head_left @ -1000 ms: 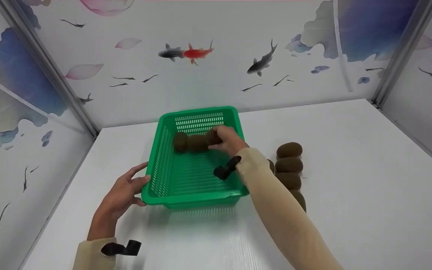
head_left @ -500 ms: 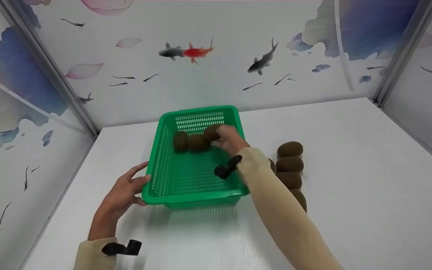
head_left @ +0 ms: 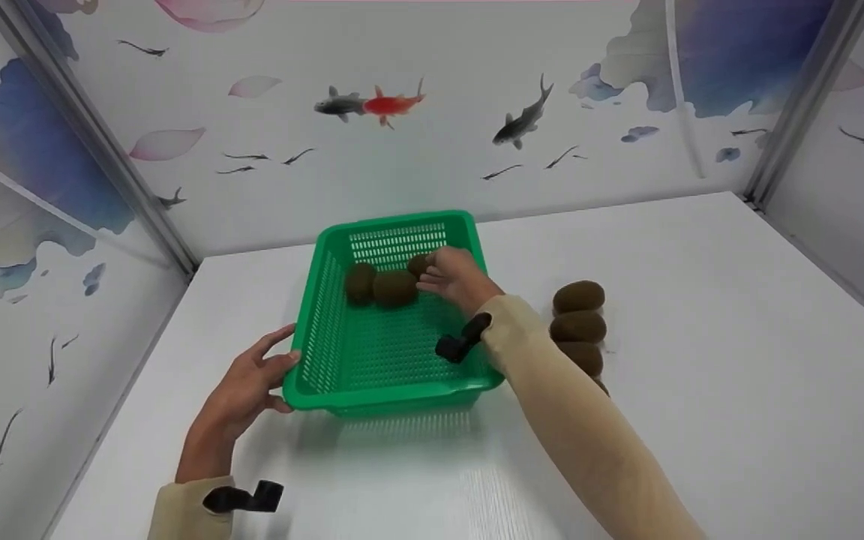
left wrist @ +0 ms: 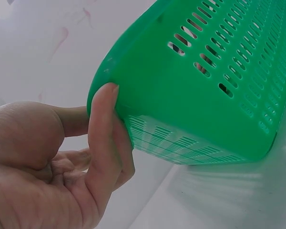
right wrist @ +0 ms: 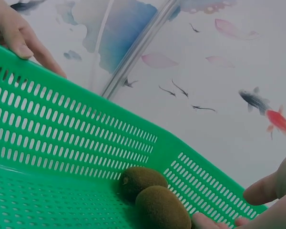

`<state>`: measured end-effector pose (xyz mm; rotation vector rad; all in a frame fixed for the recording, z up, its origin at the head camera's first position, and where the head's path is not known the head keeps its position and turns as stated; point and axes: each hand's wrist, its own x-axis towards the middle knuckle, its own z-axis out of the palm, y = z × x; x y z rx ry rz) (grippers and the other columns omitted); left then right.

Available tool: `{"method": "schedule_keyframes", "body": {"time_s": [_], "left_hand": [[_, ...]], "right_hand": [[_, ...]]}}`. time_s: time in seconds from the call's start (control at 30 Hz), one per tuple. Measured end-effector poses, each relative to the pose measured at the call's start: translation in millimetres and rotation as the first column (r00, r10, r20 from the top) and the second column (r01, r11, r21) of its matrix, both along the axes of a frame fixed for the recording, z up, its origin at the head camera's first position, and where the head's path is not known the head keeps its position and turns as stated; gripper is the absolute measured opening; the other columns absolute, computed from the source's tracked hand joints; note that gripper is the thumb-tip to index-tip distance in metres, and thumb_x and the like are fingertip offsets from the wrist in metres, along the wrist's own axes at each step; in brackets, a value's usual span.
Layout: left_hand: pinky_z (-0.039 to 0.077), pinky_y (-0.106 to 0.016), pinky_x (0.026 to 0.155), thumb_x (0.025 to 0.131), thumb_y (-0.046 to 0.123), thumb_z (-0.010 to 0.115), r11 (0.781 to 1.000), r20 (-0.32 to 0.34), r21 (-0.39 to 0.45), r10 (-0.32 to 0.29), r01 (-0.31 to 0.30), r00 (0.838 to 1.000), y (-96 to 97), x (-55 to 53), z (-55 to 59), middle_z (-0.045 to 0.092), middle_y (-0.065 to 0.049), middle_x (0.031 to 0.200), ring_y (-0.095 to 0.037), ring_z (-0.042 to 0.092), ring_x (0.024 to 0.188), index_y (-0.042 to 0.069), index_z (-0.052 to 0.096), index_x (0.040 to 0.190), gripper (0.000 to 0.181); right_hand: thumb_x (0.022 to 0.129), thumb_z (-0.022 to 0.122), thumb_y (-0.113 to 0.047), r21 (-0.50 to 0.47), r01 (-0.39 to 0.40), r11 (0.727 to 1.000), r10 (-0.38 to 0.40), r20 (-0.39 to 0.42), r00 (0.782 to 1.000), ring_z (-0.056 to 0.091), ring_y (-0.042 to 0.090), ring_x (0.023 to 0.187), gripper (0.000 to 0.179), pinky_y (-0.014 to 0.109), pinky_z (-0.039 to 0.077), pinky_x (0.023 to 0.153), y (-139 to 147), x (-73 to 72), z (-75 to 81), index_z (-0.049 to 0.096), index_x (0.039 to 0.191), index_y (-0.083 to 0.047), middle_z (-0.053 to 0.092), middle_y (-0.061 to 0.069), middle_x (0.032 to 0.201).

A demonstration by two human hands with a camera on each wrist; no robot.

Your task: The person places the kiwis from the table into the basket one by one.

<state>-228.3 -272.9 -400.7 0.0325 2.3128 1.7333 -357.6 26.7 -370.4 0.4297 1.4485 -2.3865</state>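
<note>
A green plastic basket [head_left: 394, 395] with slotted walls stands on the white table. My left hand [head_left: 241, 390] grips its left rim near the front corner; in the left wrist view fingers [left wrist: 102, 124] press its outer wall. Inside, two brown kiwis, the left kiwi [head_left: 361, 283] and the middle kiwi [head_left: 394, 289], lie side by side at the far end. My right hand [head_left: 458, 277] is over the far right part, beside a third kiwi [head_left: 418, 265] that it partly covers. In the right wrist view its thumb [right wrist: 262, 190] and fingers are apart, with basket wall showing between them.
Several more kiwis [head_left: 579, 328] are lined up on the table [head_left: 702, 337] right of the basket, partly behind the right forearm. A white wall [head_left: 432, 172] with painted fish rises behind the table, and side panels stand left and right.
The right hand has shifted the third kiwi slightly toward the far wall and loosened its fingers from it. The right forearm has moved a little to the right. The left hand stays in place.
</note>
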Motion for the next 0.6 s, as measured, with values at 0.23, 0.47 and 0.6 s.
{"method": "schedule_keyframes", "body": {"time_s": [0.23,0.47,0.6], "left_hand": [[0.057,-0.026,0.058,0.105,0.026,0.052,1.000,0.000,0.008,0.005,-0.005,1.000,-0.4,0.3,0.8,0.069,-0.015,0.120,-0.018,0.073,0.092,0.015,0.024,0.159,0.061],[0.057,-0.026,0.059,0.105,0.027,0.052,1.000,0.010,0.011,-0.006,0.006,1.000,-1.7,1.4,0.2,0.067,-0.016,0.124,-0.019,0.072,0.093,0.016,0.024,0.159,0.062],[0.057,-0.026,0.059,0.105,0.028,0.053,1.000,0.001,0.013,-0.015,0.015,1.000,-0.9,-0.8,2.0,0.068,-0.015,0.122,-0.018,0.072,0.092,0.016,0.023,0.159,0.063]], "right_hand": [[0.105,0.047,-0.010,0.007,-0.075,0.997,0.075,-0.037,0.997,0.042,0.033,0.145,0.061,0.037,0.046,0.111,13,7.5,2.2,0.019,0.159,-0.006,0.034,0.020,0.160],[0.107,0.044,-0.015,0.084,-0.159,0.984,0.169,-0.122,0.978,0.048,0.030,0.141,0.048,0.038,0.045,0.112,28,27.7,6.9,0.034,0.152,-0.001,0.043,0.019,0.155],[0.109,0.042,-0.019,0.127,-0.180,0.976,0.203,-0.199,0.959,0.048,0.028,0.141,0.049,0.039,0.045,0.113,37,38.9,11.5,0.032,0.154,-0.002,0.044,0.016,0.154]]}}
